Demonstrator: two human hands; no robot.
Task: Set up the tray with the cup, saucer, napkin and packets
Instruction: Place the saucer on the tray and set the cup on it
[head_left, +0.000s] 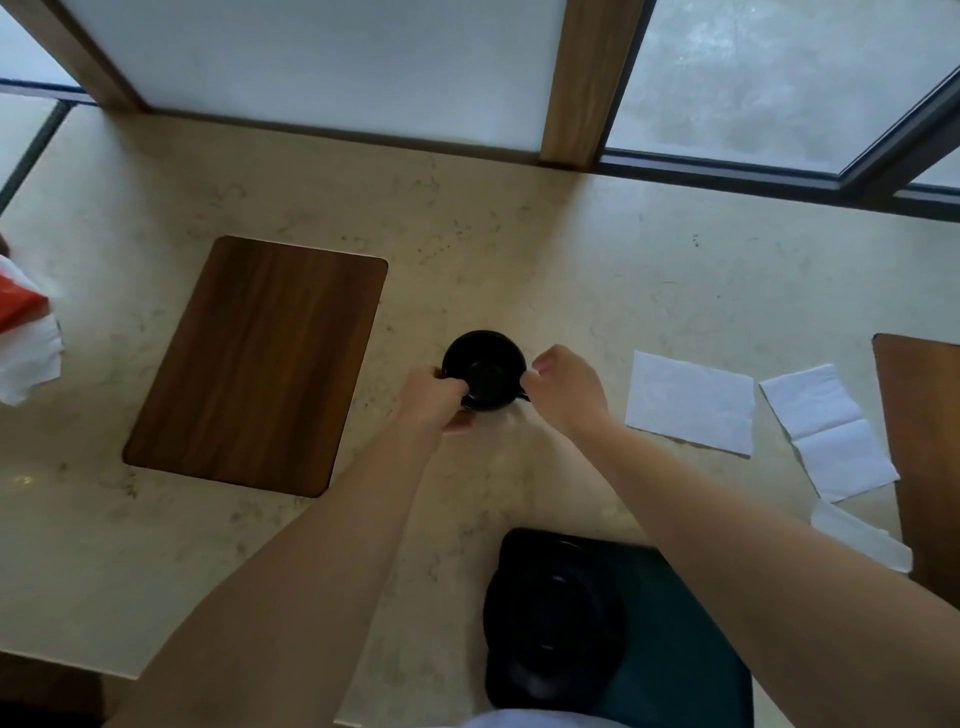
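Cup (484, 370), black and upright, sits on or just above the counter (519, 260), between the wooden board (260, 364) and the napkins (691, 402); I cannot tell whether its base touches. Left hand (434, 397) has fingers curled round the left rim and wall; right hand (566, 387) pinches the right side, where a handle seems to be, though it is mostly hidden. Saucer (553, 618) lies on the dark tray (691, 649) near my body, well apart from the cup. My judgement: the step is carrying the cup to the saucer. I would keep it level, lift clear of the counter, bring it back over the saucer's centre well and lower it straight down, releasing only once seated. Risk: dark cup on dark saucer makes centring hard to see. No packets identifiable; a red-and-white item (21, 332) at far left is unclear.
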